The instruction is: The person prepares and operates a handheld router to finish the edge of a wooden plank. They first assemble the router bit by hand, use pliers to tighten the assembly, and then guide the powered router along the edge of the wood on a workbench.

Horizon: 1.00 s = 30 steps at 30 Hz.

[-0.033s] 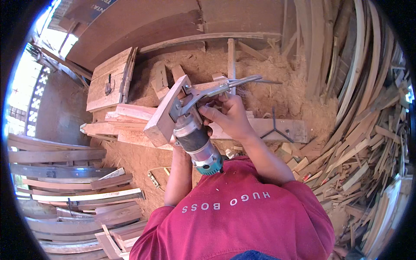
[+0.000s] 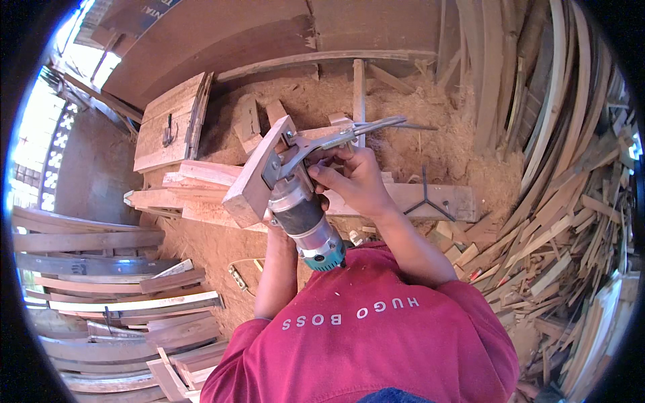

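Shiny metal power tool (image 2: 312, 235) (wooden block (image 2: 246, 196))

pass: sawdust floor (image 2: 463, 138) between metal tool (image 2: 337, 139) and long boards (image 2: 489, 80) | blocked: wooden block (image 2: 252, 191), power tool (image 2: 299, 218), scrap pile (image 2: 544, 269)

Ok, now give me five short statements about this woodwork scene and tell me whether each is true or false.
1. The right hand is close beside the power tool. True.
2. The power tool's end nearest the person is bright yellow. False: it is teal.
3. A dark three-armed tool lies to the right of the power tool. True.
4. The wooden block at the power tool's far end is round. False: it has flat faces and straight edges.
5. The person's shirt is blue. False: it is red.
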### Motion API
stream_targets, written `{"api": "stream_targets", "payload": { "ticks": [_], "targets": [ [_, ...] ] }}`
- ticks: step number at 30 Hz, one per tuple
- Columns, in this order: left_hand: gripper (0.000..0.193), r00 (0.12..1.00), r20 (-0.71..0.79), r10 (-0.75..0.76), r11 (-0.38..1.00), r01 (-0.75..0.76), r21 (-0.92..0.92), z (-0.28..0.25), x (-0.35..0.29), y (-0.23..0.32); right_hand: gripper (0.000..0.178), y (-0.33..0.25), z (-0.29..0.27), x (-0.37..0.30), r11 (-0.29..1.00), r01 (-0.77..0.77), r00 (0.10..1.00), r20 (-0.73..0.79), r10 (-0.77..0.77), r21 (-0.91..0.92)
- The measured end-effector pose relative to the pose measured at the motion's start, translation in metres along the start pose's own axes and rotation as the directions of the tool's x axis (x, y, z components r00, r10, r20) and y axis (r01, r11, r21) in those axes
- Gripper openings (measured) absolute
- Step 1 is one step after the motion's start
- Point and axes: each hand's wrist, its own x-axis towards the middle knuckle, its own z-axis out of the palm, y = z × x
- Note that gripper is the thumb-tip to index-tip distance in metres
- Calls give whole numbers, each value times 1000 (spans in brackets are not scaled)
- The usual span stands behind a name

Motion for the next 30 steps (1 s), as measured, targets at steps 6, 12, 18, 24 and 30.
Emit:
{"api": "stream_targets", "payload": {
  "ticks": [6,12,18,24,30],
  "targets": [
    [102,999,5,-41,999,41,4,-11,3,3,18,0,-4,7,999,40,999,11,-39,-26],
    [100,995,57,-87,996,86,18,-19,4,4,19,-5,-6,9,999,-30,999,32,31,-37],
    [102,997,38,-74,997,74,13,-18,4,3,16,-5,-5,8,1000,2,1000,3,-3,30],
    [103,998,15,-60,998,60,20,-20,2,1,17,0,-5,9,1000,21,999,-41,-21,-20],
    [104,1000,-21,2,999,0,52,-26,-1,-4,19,-3,-13,6,974,43,999,-15,-48,-221]
  ]
}}
